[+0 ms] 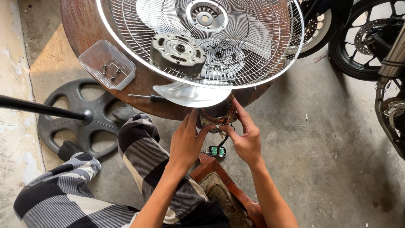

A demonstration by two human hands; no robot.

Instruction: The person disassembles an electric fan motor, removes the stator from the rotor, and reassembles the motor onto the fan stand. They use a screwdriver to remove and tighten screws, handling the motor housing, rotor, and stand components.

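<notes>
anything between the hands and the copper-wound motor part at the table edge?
No. The left hand and right hand already touch the motor part, one on each side. The clear fan blade and wire guard overhang it from above, hiding its top. A small green circuit board dangles below on wires.

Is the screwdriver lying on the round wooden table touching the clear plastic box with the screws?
Apart. The head view shows bare tabletop between the black-handled screwdriver and the clear plastic box on the round brown wooden table.

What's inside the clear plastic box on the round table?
The clear plastic box holds a few small dark screws on its bottom. It is open-topped, so nothing is covered; their exact number is unclear.
</notes>
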